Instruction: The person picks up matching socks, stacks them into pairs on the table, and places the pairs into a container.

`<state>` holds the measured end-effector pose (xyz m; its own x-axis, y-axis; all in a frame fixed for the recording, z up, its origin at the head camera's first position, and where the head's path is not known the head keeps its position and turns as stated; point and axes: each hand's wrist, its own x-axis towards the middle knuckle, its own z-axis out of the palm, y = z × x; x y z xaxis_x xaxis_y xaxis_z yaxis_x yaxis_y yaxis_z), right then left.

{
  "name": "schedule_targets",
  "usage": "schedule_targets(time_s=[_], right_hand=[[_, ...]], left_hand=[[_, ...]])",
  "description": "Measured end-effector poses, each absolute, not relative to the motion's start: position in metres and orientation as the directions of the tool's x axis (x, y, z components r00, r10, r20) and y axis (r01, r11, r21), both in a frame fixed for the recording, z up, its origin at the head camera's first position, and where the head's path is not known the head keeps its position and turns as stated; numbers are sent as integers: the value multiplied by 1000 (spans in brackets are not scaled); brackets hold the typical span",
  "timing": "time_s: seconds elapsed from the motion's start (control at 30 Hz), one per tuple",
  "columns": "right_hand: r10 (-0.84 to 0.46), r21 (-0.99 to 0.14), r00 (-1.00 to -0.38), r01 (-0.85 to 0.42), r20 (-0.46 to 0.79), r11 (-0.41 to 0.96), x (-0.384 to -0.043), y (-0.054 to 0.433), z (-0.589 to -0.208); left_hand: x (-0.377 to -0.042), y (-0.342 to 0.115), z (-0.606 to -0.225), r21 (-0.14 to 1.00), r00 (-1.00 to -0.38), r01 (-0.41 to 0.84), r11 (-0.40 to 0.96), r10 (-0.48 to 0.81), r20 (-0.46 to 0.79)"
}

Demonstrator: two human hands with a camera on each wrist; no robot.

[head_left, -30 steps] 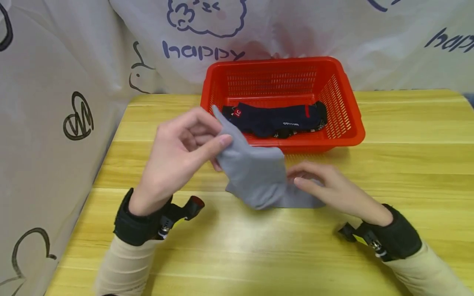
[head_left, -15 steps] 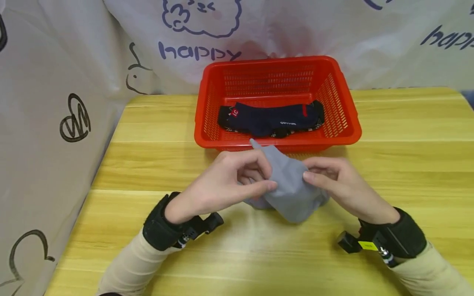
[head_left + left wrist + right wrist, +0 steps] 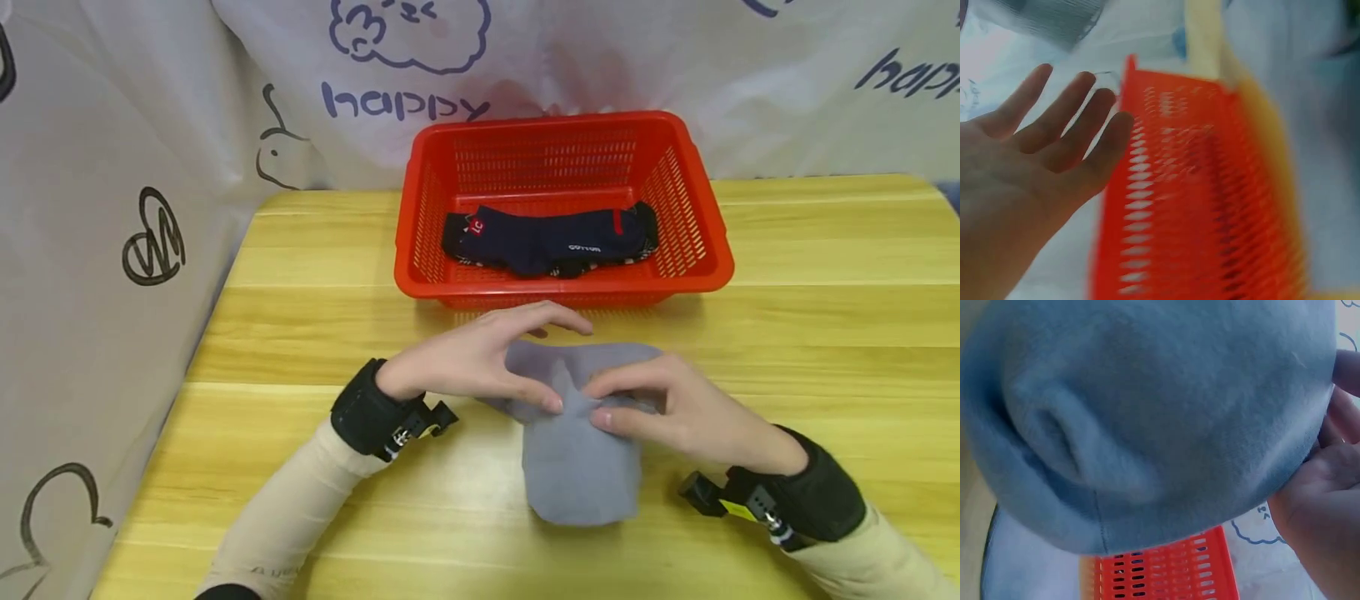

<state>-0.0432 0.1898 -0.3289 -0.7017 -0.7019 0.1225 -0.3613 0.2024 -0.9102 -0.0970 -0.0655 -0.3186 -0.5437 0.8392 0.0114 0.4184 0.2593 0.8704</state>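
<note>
A grey sock (image 3: 581,475) hangs toward the front of the table in the head view, its upper edge pinched between thumb and fingers of my right hand (image 3: 675,408). My left hand (image 3: 480,354) has its fingers extended, with the thumb tip right at the sock's upper edge. Those fingers stand apart and hold nothing in the left wrist view. More grey sock fabric (image 3: 622,357) spreads behind, under both hands and partly hidden by them. In the right wrist view the sock (image 3: 1166,412) fills most of the picture as a rounded fold.
A red plastic basket (image 3: 562,287) with slotted walls stands just beyond the hands. Inside it lie dark socks (image 3: 540,237), the top one navy with white lettering. White cloth with drawings (image 3: 600,58) hangs behind the wooden table (image 3: 300,333) and along its left side.
My left hand first held the grey sock up at the left, moved right toward the other hand, then loosened its fingers. The sock turned and now hangs forward from my right hand.
</note>
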Motion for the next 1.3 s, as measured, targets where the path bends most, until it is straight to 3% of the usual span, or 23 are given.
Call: schedule_targets(time_s=[0.1,0.2,0.4,0.67,1.3], right_hand=[[-721,-918,-685,-347,106,194,-42,189,-328],[-704,-910,-709,-306,23,279,-44,190,-326],[-636,-823,-763,-287,-112,490,-59,198,-325],[-616,-765,-768,-289,-174,575,-81,218,-338],[-578,-736,-784,-252,-226,629,-105,232,-372]], left_hand=[[-104,-67,-328,932,-463,283,228,883,-76],[-109,-74,-329,945,-411,231,233,903,-122],[-115,-90,-320,846,-477,393,360,866,-147],[-116,-95,-320,679,-602,494,543,777,-184],[-129,-94,-354,509,-597,559,654,744,-300]])
